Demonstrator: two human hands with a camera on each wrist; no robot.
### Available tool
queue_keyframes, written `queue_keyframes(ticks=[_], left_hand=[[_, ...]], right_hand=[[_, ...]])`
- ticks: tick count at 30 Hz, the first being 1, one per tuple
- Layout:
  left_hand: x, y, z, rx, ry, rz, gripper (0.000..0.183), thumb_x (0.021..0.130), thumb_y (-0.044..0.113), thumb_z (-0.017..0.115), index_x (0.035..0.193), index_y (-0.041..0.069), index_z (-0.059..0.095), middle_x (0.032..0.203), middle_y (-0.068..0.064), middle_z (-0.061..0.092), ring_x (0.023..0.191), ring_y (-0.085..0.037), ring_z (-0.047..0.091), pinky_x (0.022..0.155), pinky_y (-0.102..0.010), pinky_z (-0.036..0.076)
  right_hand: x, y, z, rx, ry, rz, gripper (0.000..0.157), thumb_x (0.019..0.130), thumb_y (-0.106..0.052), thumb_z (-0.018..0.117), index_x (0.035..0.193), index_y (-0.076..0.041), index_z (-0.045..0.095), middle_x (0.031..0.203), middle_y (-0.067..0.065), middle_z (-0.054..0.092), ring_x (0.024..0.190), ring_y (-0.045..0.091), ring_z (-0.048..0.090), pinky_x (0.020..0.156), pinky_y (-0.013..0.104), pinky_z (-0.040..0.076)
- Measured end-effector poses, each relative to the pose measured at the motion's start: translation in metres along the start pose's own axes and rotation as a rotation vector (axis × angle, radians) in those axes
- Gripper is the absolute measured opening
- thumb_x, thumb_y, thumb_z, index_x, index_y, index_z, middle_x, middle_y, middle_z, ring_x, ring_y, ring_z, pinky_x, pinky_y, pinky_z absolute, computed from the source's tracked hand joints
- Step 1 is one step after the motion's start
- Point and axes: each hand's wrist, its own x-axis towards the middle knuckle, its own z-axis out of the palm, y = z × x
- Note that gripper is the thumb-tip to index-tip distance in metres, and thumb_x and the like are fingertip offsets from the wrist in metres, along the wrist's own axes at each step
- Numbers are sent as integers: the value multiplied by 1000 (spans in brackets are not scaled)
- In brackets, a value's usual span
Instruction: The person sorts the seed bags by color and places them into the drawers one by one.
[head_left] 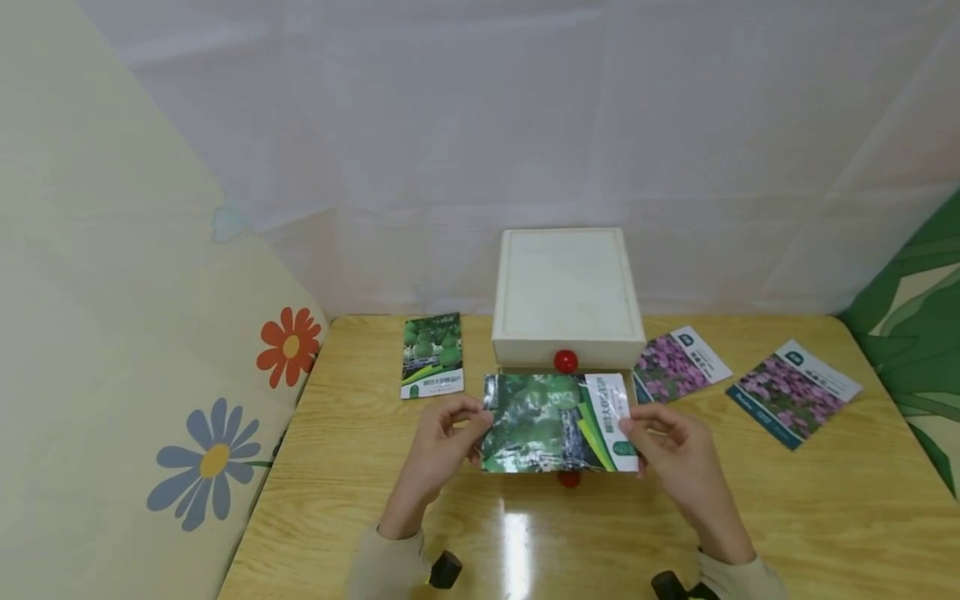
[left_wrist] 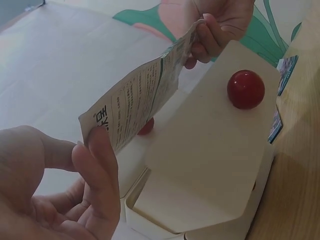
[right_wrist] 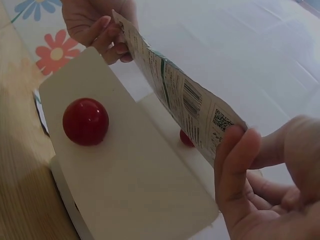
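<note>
The left hand (head_left: 442, 435) and right hand (head_left: 678, 443) pinch the green packet (head_left: 543, 423) between them.

1 high forward-down head view; 2 close, opposed wrist views of 1 packet (right_wrist: 175, 92)

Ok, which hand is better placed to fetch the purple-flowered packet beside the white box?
Probably the right hand, nearer the purple-flowered packet on its side of the box. It must first release the glossy green packet, which the left hand also pinches.
</note>
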Motion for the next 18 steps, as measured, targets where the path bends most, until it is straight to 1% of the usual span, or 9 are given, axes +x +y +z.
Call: queue_keyframes(ticks=[6, 9, 14, 16, 18], left_hand=[[3, -6, 4, 20, -22, 3, 20, 99, 19, 64, 105, 0, 64, 94, -7, 66, 53, -13, 58, 51, -32, 57], [4, -8, 6, 29, -31, -11, 22, 99, 21, 63, 106, 1, 64, 95, -8, 66, 54, -13, 58, 52, -32, 57], [3, -9, 8, 8, -48, -49, 25, 100, 23, 63, 111, 1, 64, 96, -7, 66, 54, -9, 57, 50, -21, 50], [2, -9, 8, 2, -58, -52, 26, 100, 23, 63, 112, 0, 64, 95, -6, 67, 55, -9, 58, 50, -19, 48], [2, -10, 8, 8, -69, -54, 25, 99, 22, 63, 111, 1, 64, 93, -5, 67, 56, -10, 58, 51, -19, 49]], right_hand=[[0, 2, -6, -8, 4, -20, 25, 95, -12, 68, 112, 5, 67, 91, -5, 71, 51, 17, 57, 46, 31, 53], [0, 4, -8, -2, 2, -23, 24, 95, -11, 68, 112, 6, 66, 91, -3, 70, 52, 16, 57, 46, 31, 53], [2, 8, -10, 0, -1, -5, 25, 95, -9, 67, 114, 7, 65, 88, -4, 71, 52, 15, 56, 46, 31, 53], [3, 9, -11, -2, 2, 8, 26, 96, -10, 67, 116, 7, 65, 88, -5, 72, 52, 15, 56, 46, 30, 53], [4, 10, -11, 2, 7, 23, 28, 96, -12, 67, 117, 8, 64, 87, -5, 72, 52, 14, 56, 46, 30, 53]])
